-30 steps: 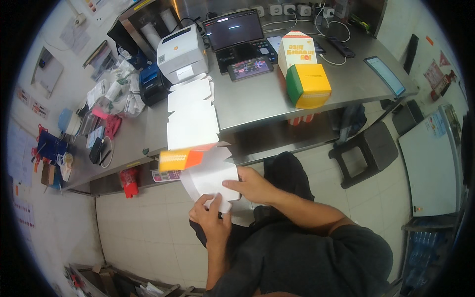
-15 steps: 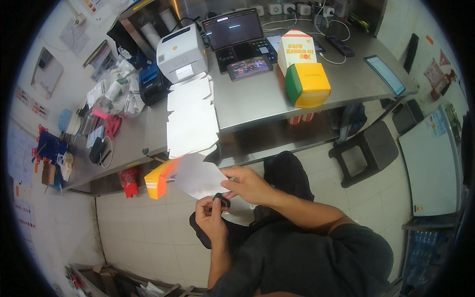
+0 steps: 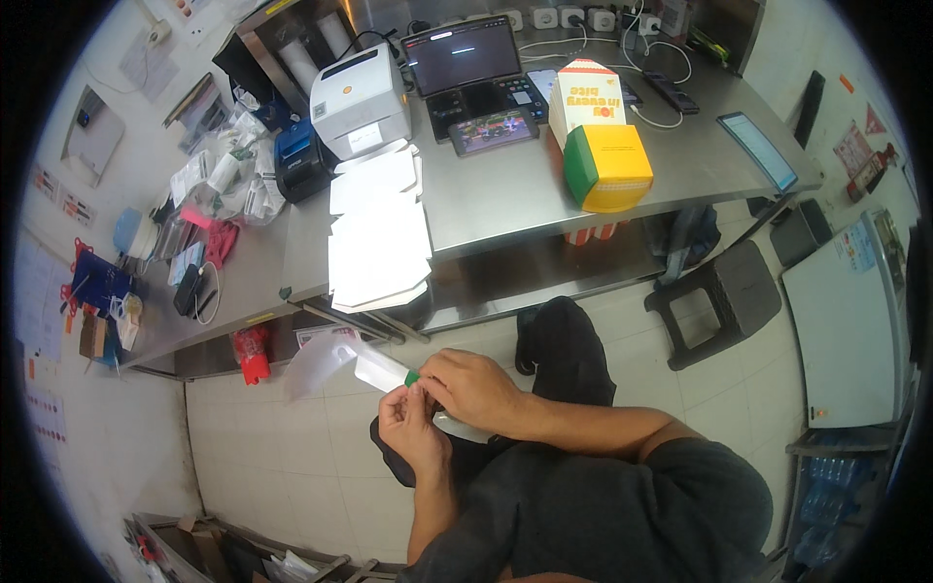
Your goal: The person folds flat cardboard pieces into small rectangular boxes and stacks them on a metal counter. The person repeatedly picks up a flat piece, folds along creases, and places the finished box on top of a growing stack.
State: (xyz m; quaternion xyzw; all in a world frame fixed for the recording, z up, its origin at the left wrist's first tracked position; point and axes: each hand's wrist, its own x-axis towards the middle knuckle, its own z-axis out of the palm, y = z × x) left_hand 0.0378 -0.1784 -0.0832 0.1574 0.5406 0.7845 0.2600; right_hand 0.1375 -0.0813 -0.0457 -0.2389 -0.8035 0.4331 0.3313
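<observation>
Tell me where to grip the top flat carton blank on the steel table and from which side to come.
Take the top blank of the stack of flat white carton blanks by its near edge, which overhangs the steel table rim. Come from the seated side, low and level, probably thumb on top and fingers below. The sheet lies flat, so only that jutting edge offers a grip.

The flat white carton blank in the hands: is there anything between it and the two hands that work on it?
Nothing visible. The left hand and the right hand both touch the white carton blank directly at its near end, over the lap. The stack of flat blanks lies apart, on the steel table.
</observation>
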